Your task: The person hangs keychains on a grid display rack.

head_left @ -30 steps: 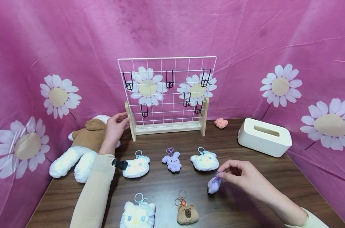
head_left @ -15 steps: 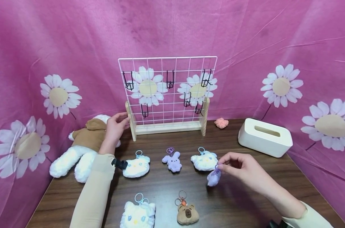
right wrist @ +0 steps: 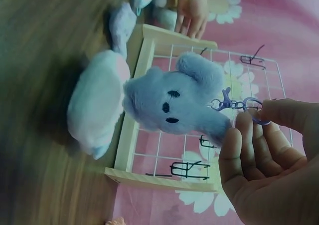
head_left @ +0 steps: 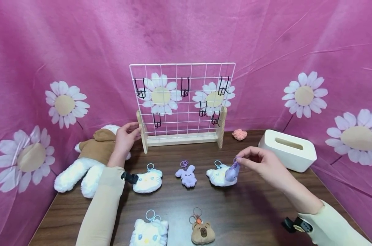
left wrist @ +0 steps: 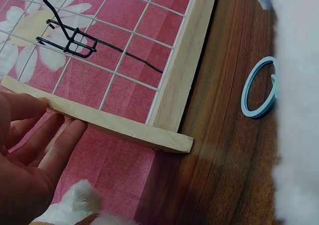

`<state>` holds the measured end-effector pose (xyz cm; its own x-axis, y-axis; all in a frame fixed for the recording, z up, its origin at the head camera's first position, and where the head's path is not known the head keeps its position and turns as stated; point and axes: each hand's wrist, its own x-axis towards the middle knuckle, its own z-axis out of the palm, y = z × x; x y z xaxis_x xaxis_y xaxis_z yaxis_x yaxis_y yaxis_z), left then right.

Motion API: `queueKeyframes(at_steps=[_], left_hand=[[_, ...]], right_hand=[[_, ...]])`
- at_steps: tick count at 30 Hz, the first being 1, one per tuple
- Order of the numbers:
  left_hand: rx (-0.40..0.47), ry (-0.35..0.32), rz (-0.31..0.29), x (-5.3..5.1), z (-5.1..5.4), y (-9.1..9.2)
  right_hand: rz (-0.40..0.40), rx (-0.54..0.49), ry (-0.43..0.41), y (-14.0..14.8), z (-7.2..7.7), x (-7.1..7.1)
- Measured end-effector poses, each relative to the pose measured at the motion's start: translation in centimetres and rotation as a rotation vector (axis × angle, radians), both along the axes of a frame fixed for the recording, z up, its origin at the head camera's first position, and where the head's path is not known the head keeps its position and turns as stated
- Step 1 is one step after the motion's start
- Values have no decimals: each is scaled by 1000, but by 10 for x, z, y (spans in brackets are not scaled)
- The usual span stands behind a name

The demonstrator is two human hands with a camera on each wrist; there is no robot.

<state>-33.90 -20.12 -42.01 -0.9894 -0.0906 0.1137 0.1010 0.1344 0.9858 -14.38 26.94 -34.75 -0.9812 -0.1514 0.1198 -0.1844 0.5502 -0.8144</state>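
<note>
Right of centre, my right hand point(head_left: 261, 162) pinches the toy's point(head_left: 232, 173) ring point(right wrist: 245, 106), best held firmly, as my relaxed left hand point(head_left: 126, 138) touches the rack point(head_left: 183, 138).

Seen from the wearer's head, the table point(head_left: 180, 201) and rack point(head_left: 181, 138) spread ahead and below, pink cloth point(head_left: 186, 30) beyond. A left-wrist camera looks past the left hand point(left wrist: 27, 170) at the rack's end from close by, its picture rolled so the table falls at right. The right-wrist view, rolled the opposite way, faces the rack from farther off, a plush point(right wrist: 152, 98) near its lens. All three share the rack and left hand.
</note>
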Motion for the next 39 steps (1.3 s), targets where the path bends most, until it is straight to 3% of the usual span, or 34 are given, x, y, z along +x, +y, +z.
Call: queueKeyframes(at_steps=[15,24,29,39], left_hand=[[-9,10,-19,2,4,-3],[-13,-6,-23,4,4,-1],[-10,-2,-25,4,4,2],[-6,-15,-21,4,5,1]], right_hand=[[-67,-30,69,-1,7,-46],[-71,-90,37,5,-10,-80],[-100,-55,33,11,-17,-94],[-100,-121,7,8,-23,-118]])
